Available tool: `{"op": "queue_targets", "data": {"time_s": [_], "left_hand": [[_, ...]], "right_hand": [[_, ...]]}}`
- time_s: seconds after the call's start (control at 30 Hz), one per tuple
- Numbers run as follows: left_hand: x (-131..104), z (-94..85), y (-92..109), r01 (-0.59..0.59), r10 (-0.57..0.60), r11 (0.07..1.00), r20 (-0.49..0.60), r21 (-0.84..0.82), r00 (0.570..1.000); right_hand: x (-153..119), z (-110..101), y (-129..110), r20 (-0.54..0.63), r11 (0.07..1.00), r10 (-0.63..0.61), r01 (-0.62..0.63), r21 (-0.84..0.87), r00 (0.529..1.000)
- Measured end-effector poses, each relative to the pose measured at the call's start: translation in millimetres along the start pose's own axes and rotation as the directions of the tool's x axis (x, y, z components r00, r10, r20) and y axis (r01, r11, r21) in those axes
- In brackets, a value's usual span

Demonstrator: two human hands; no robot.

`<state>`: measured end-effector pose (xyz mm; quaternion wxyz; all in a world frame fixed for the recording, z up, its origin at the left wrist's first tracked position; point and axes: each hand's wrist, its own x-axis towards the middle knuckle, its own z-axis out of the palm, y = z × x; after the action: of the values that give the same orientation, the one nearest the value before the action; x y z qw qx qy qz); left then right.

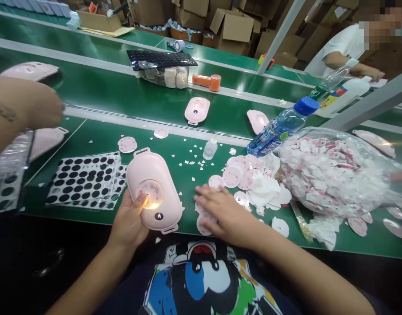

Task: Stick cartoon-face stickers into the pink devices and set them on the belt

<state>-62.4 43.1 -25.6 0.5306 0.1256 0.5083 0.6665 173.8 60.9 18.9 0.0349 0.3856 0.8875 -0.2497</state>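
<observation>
My left hand (130,218) grips a pink oval plastic case (155,175) by its lower left side, just above the table's front edge. Its thumb lies on the round printed window, where a warm light glows; a small dark oval display sits below. My right hand (220,214) lies palm down with fingers stretched out over several round pink printed paper discs (206,223) at the table's front. Beyond those fingers is a pile of more discs (237,171) and white paper cut-outs. A small dropper bottle (210,148) stands among tiny white scraps.
Sheets of black round stickers (84,181) lie at left, beside another person's arm (23,109). At right are a blue-capped bottle (283,127) and a bulging clear bag of cut-outs (332,173). Further pink cases (197,110) rest on the green conveyor behind. Another person (342,52) works across.
</observation>
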Motion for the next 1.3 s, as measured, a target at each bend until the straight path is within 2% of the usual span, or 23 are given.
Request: {"op": "queue_targets", "data": {"time_s": [0.07, 0.1, 0.2, 0.23, 0.3, 0.4, 0.47, 0.53, 0.6, 0.67, 0.73, 0.83, 0.97, 1.07, 1.2, 1.3], "left_hand": [[0.7, -0.2, -0.1, -0.001, 0.001, 1.0, 0.006, 0.018, 1.0], [0.9, 0.2, -0.2, -0.007, 0.007, 1.0, 0.01, 0.029, 1.0], [0.9, 2.6, -0.4, -0.019, 0.019, 0.998, 0.007, 0.052, 1.0], [0.8, 3.6, -0.3, -0.019, 0.019, 0.998, 0.0, 0.056, 1.0], [0.6, 5.2, 0.1, -0.015, 0.015, 0.998, -0.008, 0.059, 1.0], [0.4, 6.3, 0.7, -0.017, 0.016, 0.998, 0.009, 0.063, 1.0], [0.3, 6.2, 0.6, -0.021, 0.02, 0.997, 0.018, 0.072, 1.0], [0.4, 5.6, -0.1, -0.03, 0.028, 0.996, 0.024, 0.087, 0.999], [0.8, 4.6, -1.1, -0.042, 0.038, 0.994, 0.042, 0.102, 0.998], [1.3, 3.5, -2.1, -0.052, 0.045, 0.993, 0.062, 0.107, 0.997], [1.3, 2.6, -3.0, -0.048, 0.041, 0.994, 0.075, 0.099, 0.996], [0.4, 2.2, -4.2, -0.052, 0.044, 0.994, 0.085, 0.094, 0.995], [-1.3, 2.8, -5.4, -0.072, 0.062, 0.991, 0.09, 0.113, 0.994], [-1.8, 2.8, -5.4, -0.063, 0.051, 0.989, 0.092, 0.132, 0.995], [-1.5, 3.5, -4.0, -0.065, 0.05, 0.986, 0.101, 0.151, 0.994], [-1.2, 5.1, -3.2, -0.058, 0.044, 0.987, 0.095, 0.148, 0.995]], "right_hand": [[-5.5, 4.9, 7.7, -0.083, 0.988, 0.14, -0.146, -0.06, 0.987], [-8.4, 9.4, 10.1, -0.097, 0.987, 0.132, -0.14, -0.08, 0.987], [-17.5, 22.6, 15.5, -0.095, 0.984, -0.033, 0.015, -0.178, 0.995], [-20.2, 25.1, 18.6, -0.111, 0.974, -0.047, 0.021, -0.227, 0.993], [-24.2, 25.7, 27.9, -0.187, 0.95, 0.04, -0.095, -0.299, 0.982], [-25.8, 20.4, 39.9, -0.329, 0.894, 0.214, -0.321, -0.314, 0.92], [-24.7, 18.8, 37.7, -0.388, 0.87, 0.261, -0.39, -0.302, 0.884], [-23.0, 21.8, 26.9, -0.395, 0.876, 0.24, -0.373, -0.305, 0.887], [-21.2, 28.4, 15.0, -0.328, 0.911, 0.131, -0.244, -0.333, 0.936], [-18.5, 34.4, 11.0, -0.275, 0.924, 0.04, -0.141, -0.356, 0.96], [-13.6, 35.7, 18.5, -0.318, 0.913, 0.065, -0.185, -0.364, 0.946], [-1.4, 27.1, 42.8, -0.433, 0.877, 0.147, -0.319, -0.359, 0.889], [14.9, 12.9, 67.5, -0.434, 0.871, 0.125, -0.308, -0.383, 0.892], [20.0, 8.4, 73.9, -0.457, 0.863, 0.143, -0.337, -0.378, 0.878], [20.0, 5.6, 80.4, -0.551, 0.825, 0.23, -0.461, -0.327, 0.802], [20.5, 3.6, 88.0, -0.544, 0.822, 0.24, -0.467, -0.327, 0.804]]}}
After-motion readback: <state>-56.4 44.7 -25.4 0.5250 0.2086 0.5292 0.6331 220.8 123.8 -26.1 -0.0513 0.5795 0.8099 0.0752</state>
